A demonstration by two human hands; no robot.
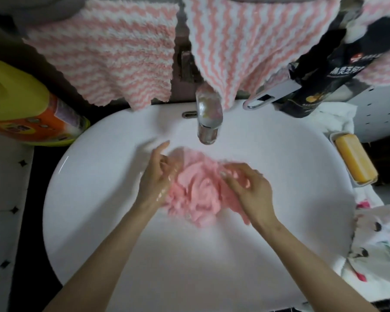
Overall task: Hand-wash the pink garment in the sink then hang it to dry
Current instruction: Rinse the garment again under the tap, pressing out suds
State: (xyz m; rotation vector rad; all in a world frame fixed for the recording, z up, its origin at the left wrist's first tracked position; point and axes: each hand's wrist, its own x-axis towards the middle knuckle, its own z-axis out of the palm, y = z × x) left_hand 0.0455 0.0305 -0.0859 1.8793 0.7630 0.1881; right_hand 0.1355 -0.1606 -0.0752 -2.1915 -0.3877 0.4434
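Pink garment (198, 192) bunched, no clear axis, left hand (157, 179) and right hand (253, 192) fingers grasping it

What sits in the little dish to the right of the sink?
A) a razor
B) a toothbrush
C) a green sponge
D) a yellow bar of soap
D: a yellow-orange bar of soap lies in the white dish beside the sink.
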